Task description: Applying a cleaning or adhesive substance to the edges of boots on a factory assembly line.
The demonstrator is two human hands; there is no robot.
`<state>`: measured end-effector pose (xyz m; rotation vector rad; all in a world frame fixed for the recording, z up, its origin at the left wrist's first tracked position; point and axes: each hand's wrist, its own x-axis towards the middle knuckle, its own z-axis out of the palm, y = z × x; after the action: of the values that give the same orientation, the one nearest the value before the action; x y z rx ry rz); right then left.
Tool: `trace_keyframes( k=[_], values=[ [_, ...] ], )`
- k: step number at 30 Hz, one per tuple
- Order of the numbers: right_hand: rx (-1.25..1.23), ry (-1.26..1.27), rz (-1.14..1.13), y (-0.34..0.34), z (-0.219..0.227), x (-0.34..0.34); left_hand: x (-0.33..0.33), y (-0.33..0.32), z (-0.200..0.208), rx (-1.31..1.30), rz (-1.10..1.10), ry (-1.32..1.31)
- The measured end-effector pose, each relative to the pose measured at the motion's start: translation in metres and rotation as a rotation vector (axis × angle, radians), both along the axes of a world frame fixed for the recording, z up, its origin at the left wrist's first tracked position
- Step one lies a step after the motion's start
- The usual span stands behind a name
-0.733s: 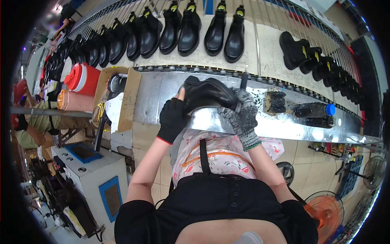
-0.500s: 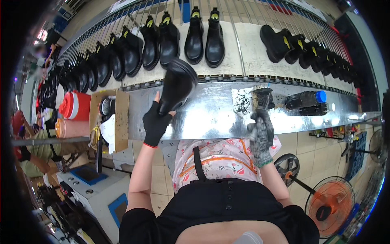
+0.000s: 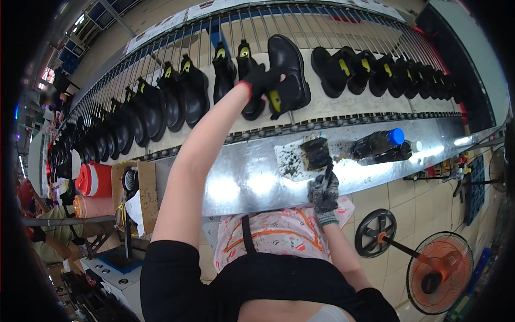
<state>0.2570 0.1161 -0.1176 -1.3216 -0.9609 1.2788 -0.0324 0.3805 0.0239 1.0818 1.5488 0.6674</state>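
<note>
My left hand [image 3: 261, 81], in a black glove with bare fingertips, reaches far over the conveyor and grips a black ankle boot [image 3: 289, 67]. The boot's toe points away and its yellow-lined opening is turned towards me. Behind my hand, partly covered, stands another black boot [image 3: 252, 110]. My right hand [image 3: 324, 196], in a mottled grey knit glove, is closed round a thin dark tool [image 3: 328, 174] at the table's near edge; its kind is unclear. Just beyond its tip lies a black-stained pad [image 3: 316, 154] on a smeared white sheet [image 3: 287, 161].
Rows of black boots [image 3: 147, 115] stand left and right on the conveyor [image 3: 306, 115]. A dark bottle with a blue cap [image 3: 378, 144] lies on the metal table [image 3: 241, 188]. At left are a cardboard box [image 3: 147, 196] and red jug [image 3: 94, 180]; an orange fan [image 3: 440, 271] stands lower right.
My left hand has carried the boot from above the table out over the conveyor, up and right. My right hand has drawn back from the stained pad with the tool. The view has shifted.
</note>
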Motion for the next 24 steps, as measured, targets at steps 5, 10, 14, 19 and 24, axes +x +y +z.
trace_keyframes(
  k=[5, 10, 14, 19, 24],
  values=[
    [0.103, -0.277, 0.057, -0.006, -0.018, 0.002, 0.067, 0.085, -0.023, 0.241, -0.09, 0.475],
    [0.149, -0.44, 0.093, -0.01, -0.016, 0.008, 0.108, 0.108, -0.042, 0.564, -0.224, 0.897],
    [0.412, -0.668, 0.119, -0.002, -0.01, 0.009, 0.092, 0.086, -0.051, 0.75, -0.052, 0.491],
    [0.184, -0.52, 0.175, -0.011, -0.022, 0.023, 0.088, 0.023, -0.06, 0.854, 0.359, 0.464],
    [0.151, -0.422, 0.209, -0.006, -0.015, 0.015, 0.028, 0.007, -0.061, 0.82, 0.74, 0.844]
  ],
)
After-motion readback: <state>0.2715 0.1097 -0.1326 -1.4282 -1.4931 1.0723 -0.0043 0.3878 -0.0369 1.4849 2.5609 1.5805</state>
